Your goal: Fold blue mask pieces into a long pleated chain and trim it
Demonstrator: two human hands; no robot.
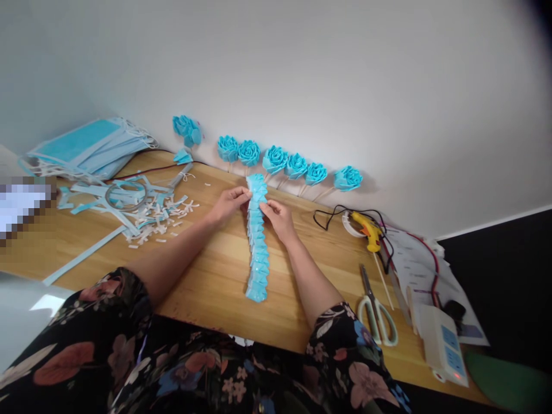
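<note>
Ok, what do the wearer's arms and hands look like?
Left sleeve and right sleeve: black, floral print in pinks, reds, pale tones and some blue, both ending around the elbow. Forearms bare below that. Left hand and right hand: no gloves; no watch or bracelet visible.

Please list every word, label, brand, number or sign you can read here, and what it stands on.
No text can be read.
Printed paper at right: marks too small and blurred.
Screen-like panel at the left edge: pixelated, unreadable.
White power strip: nothing legible.
Yellow glue gun: no readable lettering.
</note>
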